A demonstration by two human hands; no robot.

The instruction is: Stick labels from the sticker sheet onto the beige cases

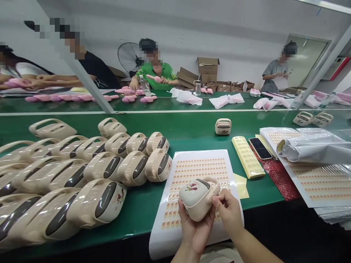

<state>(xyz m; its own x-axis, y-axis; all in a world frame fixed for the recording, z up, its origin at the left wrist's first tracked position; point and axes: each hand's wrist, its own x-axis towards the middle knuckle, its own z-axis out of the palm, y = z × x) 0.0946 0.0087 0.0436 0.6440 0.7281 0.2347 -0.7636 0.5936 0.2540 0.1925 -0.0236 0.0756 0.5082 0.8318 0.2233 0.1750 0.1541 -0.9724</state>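
Observation:
A rounded beige device (194, 199) with a carry handle, a dark window and a red floral print is tilted in my hands, over the sticker sheet. My left hand (196, 228) cups it from below, thumb on its left side and fingers underneath. With thumb and fingers closed together, my right hand (227, 210) touches the round base of the handle at the device's right side. Whether a small sticker lies under those fingertips is hidden. Beneath both hands lies a white sheet (201, 160) with rows of small orange-and-gold oval stickers.
Rows of similar beige devices (109, 201) fill the left of the green table (192, 126). One more device (223, 126) stands behind the sheet. To the right are a yellow sticker strip (248, 157), a phone (260, 148) and stacked sticker sheets (309, 182). Several people work across the table.

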